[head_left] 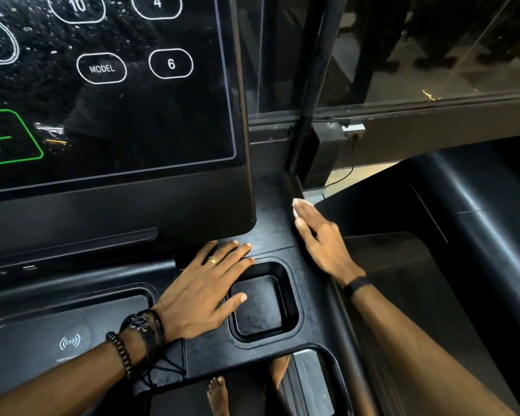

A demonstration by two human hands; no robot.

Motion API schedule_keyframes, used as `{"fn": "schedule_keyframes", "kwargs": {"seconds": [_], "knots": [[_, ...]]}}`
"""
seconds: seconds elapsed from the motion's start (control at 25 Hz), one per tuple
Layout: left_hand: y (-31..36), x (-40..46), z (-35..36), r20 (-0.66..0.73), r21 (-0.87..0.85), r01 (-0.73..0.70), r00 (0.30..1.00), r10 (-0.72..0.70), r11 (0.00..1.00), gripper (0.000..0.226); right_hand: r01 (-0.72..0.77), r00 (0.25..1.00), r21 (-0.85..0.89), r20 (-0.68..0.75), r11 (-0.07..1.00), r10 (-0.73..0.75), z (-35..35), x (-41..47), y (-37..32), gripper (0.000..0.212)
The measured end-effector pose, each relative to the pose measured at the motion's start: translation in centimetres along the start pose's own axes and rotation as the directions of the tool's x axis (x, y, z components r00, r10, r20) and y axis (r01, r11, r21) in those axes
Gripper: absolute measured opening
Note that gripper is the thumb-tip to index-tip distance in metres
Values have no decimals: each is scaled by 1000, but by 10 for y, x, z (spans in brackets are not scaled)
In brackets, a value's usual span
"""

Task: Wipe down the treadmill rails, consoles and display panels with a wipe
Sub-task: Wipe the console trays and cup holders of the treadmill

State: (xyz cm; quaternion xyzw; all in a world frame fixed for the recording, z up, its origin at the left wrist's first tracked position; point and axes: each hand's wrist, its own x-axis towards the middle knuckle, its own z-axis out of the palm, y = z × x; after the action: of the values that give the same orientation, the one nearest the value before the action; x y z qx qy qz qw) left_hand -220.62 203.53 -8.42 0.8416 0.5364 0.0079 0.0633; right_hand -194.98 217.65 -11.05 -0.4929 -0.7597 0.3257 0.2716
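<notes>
Pressing a white wipe onto the console, straight right-hand fingers; left hand flat, fingers spread.

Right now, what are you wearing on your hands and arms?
Both forearms are bare, with no sleeves or gloves. The left hand has a gold ring on one finger, and its wrist carries a dark watch, black cords and a brown beaded bracelet. The right hand has a plain black band at the wrist.

Bare arms, gold ring, L wrist black watch + bead bracelet, R wrist black band, bare feet
</notes>
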Motion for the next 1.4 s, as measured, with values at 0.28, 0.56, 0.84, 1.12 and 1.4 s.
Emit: {"fn": "schedule_keyframes", "kwargs": {"seconds": [0.28, 0.56, 0.84, 1.12, 1.4], "knots": [[1, 1, 0, -11, -25, 5, 1000, -5, 1000, 62, -232, 972, -37, -26, 972, 232, 5, 68, -11, 47], [2, 1, 0, -52, -14, 12, 999, -12, 1000, 58, 67, 996, -143, 60, 988, -59, -1, 31, 6, 46], [-1, 3, 1, -54, -24, 17, 998, -18, 1000, 55, -27, 1000, -74, 5, 997, 28, 20, 69, -26, 48], [1, 3, 2, -74, -13, 13, 997, -13, 1000, 56, -58, 996, -187, 53, 981, 69, 5, 52, -17, 53], [2, -4, 5, -100, 42, 15, 995, -11, 999, 59, 358, 915, -324, 309, 875, -260, 41, 25, -56, 63]]}}
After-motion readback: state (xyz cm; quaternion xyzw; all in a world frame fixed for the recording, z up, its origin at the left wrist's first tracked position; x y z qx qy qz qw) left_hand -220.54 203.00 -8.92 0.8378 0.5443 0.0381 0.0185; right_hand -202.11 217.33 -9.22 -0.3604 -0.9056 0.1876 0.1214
